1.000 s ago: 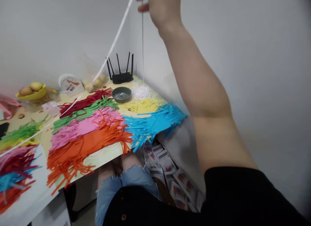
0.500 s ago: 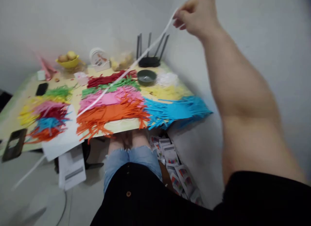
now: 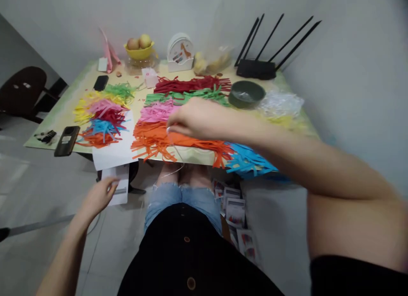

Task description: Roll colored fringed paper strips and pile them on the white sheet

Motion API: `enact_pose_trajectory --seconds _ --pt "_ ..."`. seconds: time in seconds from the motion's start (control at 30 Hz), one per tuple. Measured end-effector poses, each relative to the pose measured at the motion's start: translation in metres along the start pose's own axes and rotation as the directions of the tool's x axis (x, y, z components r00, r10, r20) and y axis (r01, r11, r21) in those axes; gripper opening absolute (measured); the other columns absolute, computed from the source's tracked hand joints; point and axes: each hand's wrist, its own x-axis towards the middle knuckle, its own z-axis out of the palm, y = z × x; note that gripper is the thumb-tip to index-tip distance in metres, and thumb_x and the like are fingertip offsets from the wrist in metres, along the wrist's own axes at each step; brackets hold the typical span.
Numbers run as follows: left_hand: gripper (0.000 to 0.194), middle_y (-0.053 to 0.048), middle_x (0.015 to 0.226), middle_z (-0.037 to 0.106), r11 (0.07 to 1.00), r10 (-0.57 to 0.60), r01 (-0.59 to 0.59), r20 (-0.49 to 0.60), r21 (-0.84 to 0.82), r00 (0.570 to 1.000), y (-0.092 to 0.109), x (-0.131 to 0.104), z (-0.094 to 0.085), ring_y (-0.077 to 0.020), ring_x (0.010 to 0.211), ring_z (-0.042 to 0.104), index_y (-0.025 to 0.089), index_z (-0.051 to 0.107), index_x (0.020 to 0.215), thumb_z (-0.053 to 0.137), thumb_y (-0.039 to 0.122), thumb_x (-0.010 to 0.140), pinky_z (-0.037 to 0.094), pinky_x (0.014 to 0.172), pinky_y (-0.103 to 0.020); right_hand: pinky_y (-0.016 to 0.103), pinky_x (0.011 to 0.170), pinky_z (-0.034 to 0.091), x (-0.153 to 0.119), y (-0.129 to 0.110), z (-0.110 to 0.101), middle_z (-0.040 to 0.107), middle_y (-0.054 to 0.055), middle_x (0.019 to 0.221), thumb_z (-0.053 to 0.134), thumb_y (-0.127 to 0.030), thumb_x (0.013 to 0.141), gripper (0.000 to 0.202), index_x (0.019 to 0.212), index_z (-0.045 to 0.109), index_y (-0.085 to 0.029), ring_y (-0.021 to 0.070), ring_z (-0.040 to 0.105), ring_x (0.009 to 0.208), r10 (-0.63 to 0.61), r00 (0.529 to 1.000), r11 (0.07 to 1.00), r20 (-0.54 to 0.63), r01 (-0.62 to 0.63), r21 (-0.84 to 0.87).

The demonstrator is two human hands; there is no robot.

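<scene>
One thin white cord (image 3: 179,155) hangs from our right hand (image 3: 169,125), pinched narrowly at the fingertips over the orange fringed strips (image 3: 149,133); its lower part curves down past the near edge of the surface (image 3: 62,117). Our left hand (image 3: 103,193) is lowered in front, thumb and forefinger close together; we cannot tell whether it holds anything. We judge the cord light, limp and hard to break, but likely to slip or snag in the fringes, so a fingertip pinch near an end should suit it.
</scene>
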Motion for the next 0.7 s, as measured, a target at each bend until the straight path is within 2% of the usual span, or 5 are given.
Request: enact_pose_trajectory --seconds 0.1,0.2,0.33,0.5,0.7 --pt "0.040 0.010 0.059 0.037 0.999 -0.018 0.021 0.088 -0.027 0.996 -0.010 0.050 0.037 -0.0046 0.045 0.033 0.020 0.054 0.098 0.076 0.048 0.081 0.030 0.045 -0.016 0.027 0.064 0.034 0.004 -0.002 0.012 0.072 0.004 0.076 0.056 -0.023 0.094 0.022 0.091 0.078 -0.018 0.0142 0.059 0.068 -0.013 1.000 0.993 -0.010 0.014 0.120" --pt "0.043 0.012 0.055 0.033 0.998 -0.047 0.054 0.245 -0.020 0.968 -0.016 0.102 0.082 -0.0037 0.042 0.026 0.020 0.053 0.096 0.079 0.049 0.077 0.024 0.041 -0.016 0.026 0.064 0.033 -0.010 0.027 0.017 0.071 0.005 0.078 0.055 -0.026 0.095 0.023 0.088 0.076 -0.017 0.0147 0.059 0.070 0.089 0.993 0.972 -0.080 -0.069 0.223" --pt "0.048 0.012 0.053 0.033 0.997 -0.082 0.075 0.394 0.031 0.916 -0.014 0.172 0.123 -0.0022 0.041 0.021 0.018 0.051 0.081 0.084 0.051 0.071 0.017 0.039 -0.015 0.023 0.063 0.034 -0.041 0.093 0.033 0.067 0.002 0.069 0.057 -0.024 0.095 0.022 0.083 0.073 -0.014 0.0118 0.054 0.063 0.254 0.955 0.908 -0.156 -0.180 0.378" --pt "0.049 0.012 0.050 0.030 0.986 -0.150 0.103 0.437 0.129 0.887 -0.007 0.245 0.148 -0.0017 0.041 0.018 0.017 0.052 0.074 0.087 0.050 0.067 0.014 0.039 -0.014 0.020 0.065 0.046 -0.060 0.197 0.045 0.073 0.003 0.079 0.050 -0.032 0.100 0.031 0.103 0.074 -0.011 0.0111 0.065 0.069 0.306 0.948 0.761 0.085 -0.297 0.576" --pt "0.048 0.013 0.050 0.025 0.991 -0.117 0.084 0.356 0.108 0.927 -0.015 0.291 0.175 -0.0026 0.041 0.017 0.016 0.058 0.080 0.086 0.052 0.066 0.015 0.039 -0.013 0.037 0.087 0.058 -0.057 0.344 0.026 0.067 0.008 0.118 0.059 -0.041 0.098 0.036 0.121 0.065 -0.014 0.0213 0.067 0.102 0.727 0.675 0.669 0.123 -0.737 0.096"
